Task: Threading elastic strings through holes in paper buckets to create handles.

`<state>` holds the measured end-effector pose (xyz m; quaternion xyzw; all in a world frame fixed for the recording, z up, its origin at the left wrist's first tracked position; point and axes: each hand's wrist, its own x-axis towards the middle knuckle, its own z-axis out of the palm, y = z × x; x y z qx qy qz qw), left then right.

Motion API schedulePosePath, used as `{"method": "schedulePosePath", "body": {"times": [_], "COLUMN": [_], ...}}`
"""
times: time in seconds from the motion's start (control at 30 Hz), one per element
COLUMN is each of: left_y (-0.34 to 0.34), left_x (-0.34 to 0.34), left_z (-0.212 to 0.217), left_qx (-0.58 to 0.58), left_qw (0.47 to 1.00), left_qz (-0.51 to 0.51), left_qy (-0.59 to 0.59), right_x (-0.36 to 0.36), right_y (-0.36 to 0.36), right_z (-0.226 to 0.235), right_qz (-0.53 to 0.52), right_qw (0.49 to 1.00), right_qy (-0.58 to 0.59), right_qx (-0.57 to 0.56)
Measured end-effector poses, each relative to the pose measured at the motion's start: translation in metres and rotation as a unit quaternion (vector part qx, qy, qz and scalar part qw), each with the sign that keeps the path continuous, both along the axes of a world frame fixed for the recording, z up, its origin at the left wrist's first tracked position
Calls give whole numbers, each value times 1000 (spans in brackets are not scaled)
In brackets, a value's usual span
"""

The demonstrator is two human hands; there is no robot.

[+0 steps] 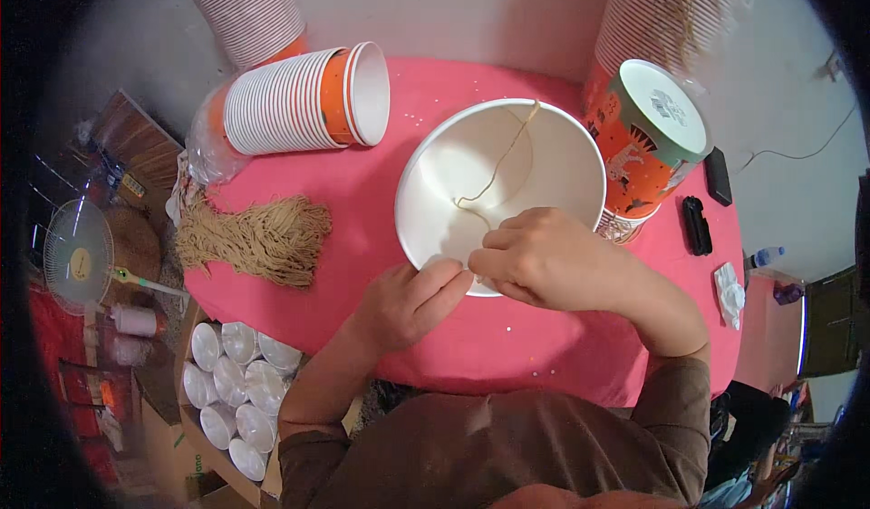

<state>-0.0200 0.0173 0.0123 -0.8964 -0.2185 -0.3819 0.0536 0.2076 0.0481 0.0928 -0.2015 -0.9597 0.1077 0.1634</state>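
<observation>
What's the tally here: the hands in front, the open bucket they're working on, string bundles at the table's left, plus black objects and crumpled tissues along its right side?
Hands: 2
Open bucket: 1
String bundle: 1
Black objects: 2
Crumpled tissue: 1
Total: 7

Body of the wearer, lower centre of the frame: a dark brown top (507,432) of plain, single-coloured cloth, creased with soft folds across the front. Its short left sleeve (313,464), lower left of centre, ends in a straight hem; the right sleeve (675,400), lower right of centre, is of matching brown. Beyond the sleeves, the left forearm (331,373) and right forearm (666,314) are bare, as are both hands, with slender, rounded fingers (439,287).
</observation>
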Motion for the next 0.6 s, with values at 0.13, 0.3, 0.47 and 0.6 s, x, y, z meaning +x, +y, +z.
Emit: {"method": "schedulePosePath", "body": {"times": [0.13, 0.3, 0.47, 0.6], "left_y": [0, -2, -2, -1], "left_x": [1, 0, 1, 2], "left_z": [-2, 0, -1, 1], "left_qx": [-9, -26, -7, 3], "left_qw": [1000, 1000, 1000, 1000], "left_qz": [2, 7, 12, 0], "left_qy": [-4, 4, 6, -14], "right_x": [-1, 0, 0, 0], "right_y": [0, 0, 0, 1], "right_z": [0, -2, 1, 0], "right_qz": [-3, -8, -4, -8], "right_qw": [1000, 1000, 1000, 1000], "right_qy": [5, 0, -12, -2], "right_qx": [4, 1, -7, -14]}}
